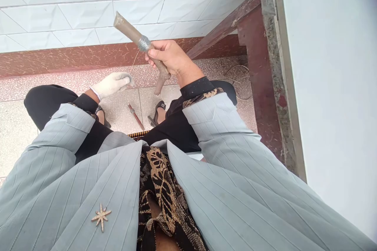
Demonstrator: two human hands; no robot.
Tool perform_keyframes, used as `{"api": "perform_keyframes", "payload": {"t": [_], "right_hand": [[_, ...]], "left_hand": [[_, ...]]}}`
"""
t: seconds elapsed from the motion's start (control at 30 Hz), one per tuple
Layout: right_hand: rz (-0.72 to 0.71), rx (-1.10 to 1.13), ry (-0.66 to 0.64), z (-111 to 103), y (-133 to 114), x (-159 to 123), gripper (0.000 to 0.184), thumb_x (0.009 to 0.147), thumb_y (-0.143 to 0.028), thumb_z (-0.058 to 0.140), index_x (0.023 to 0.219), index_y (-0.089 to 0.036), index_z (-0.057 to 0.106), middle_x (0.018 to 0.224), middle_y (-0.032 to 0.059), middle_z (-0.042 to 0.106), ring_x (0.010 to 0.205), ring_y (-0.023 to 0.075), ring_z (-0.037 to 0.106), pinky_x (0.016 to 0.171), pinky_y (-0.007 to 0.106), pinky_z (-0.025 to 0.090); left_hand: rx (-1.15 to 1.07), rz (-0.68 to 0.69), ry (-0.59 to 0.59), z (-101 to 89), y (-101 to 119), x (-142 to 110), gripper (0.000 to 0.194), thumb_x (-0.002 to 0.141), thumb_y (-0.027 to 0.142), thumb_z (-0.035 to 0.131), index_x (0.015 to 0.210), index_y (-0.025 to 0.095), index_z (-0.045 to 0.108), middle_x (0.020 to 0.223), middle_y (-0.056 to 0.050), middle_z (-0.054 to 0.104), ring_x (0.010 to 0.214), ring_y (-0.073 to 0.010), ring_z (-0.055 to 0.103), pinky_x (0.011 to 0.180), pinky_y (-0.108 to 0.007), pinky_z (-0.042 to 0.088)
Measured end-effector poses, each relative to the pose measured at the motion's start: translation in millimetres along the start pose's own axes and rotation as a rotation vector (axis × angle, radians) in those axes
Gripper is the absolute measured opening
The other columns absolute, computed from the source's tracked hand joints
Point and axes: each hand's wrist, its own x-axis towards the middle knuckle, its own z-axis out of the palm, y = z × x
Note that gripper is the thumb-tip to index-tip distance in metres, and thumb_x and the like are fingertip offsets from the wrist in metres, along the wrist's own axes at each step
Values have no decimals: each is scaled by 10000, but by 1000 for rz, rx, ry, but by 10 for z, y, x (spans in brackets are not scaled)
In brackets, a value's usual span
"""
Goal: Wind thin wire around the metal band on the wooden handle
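Note:
My right hand (pixel 169 58) is closed around a forked, bark-covered wooden stick (pixel 163 71), thumb lying along it. A straight brown rod-like part (pixel 127 26) slants up to the left from a band of wound grey wire (pixel 144 43). A thin wire strand (pixel 136 58) hangs from this binding toward my left hand (pixel 113 85), which wears a white knit glove. Its fingers are curled and pressed together at the strand's lower end; the exact grip is hidden. On the floor between my feet lies a thin reddish stick (pixel 136 117) with a grey band near its upper end.
A white tiled wall (pixel 73 15) with a red-brown skirting (pixel 44 60) stands ahead. To my right are a dark red wooden frame (pixel 260 74) and a white surface (pixel 332 66) with a rough edge. Coiled wire (pixel 240 80) lies on the floor by the frame.

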Motion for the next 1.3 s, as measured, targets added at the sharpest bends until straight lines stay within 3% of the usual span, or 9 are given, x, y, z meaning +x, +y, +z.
{"api": "perform_keyframes", "payload": {"t": [0.2,0.37,0.5,0.67,1.0,1.2,1.3], "right_hand": [[135,-246,112,51,153,106,321,1005,-520,719,910,-224,639,847,80,646,769,219,589,688,337,529],[159,-726,105,106,243,182,397,1093,-526,603,1108,-150,732,919,118,684,897,256,656,810,362,525],[221,-1114,-18,193,181,136,328,1092,-358,607,1241,-118,774,1129,165,731,1108,323,679,938,397,516],[262,-1283,-295,281,115,43,277,1037,-226,663,1251,-119,803,1238,186,741,1164,333,683,926,380,492],[229,-1164,-593,218,-26,-87,146,998,-157,714,1074,-149,839,871,56,729,826,199,632,749,310,385],[372,-600,-871,244,-46,-108,225,973,-15,700,1157,-76,815,727,-34,648,656,81,522,712,240,383],[325,-351,-940,198,-14,-80,177,954,-106,768,1127,-88,800,749,-33,659,651,79,542,699,217,417]], "left_hand": [[258,34,-144,23,73,-35,339,964,426,504,984,172,728,834,-21,680,789,-167,573,778,-289,458],[301,18,-136,-65,140,-101,377,971,449,495,978,162,740,835,-32,675,811,-177,600,809,-299,471],[360,-29,-128,-123,163,-119,405,970,442,476,1027,157,757,927,-52,718,888,-202,651,866,-319,495],[420,-47,-98,-166,120,-123,404,954,420,473,1050,163,769,981,-58,750,925,-218,676,885,-332,508],[475,-86,47,-310,-19,-99,363,957,377,506,1020,152,784,908,-65,731,926,-220,677,875,-324,495],[422,-84,61,-290,27,-101,332,928,351,515,1006,154,771,943,-73,729,925,-218,665,877,-326,494],[354,-69,75,-271,59,-110,298,914,351,529,978,157,746,926,-65,717,908,-206,647,873,-315,494]]}}
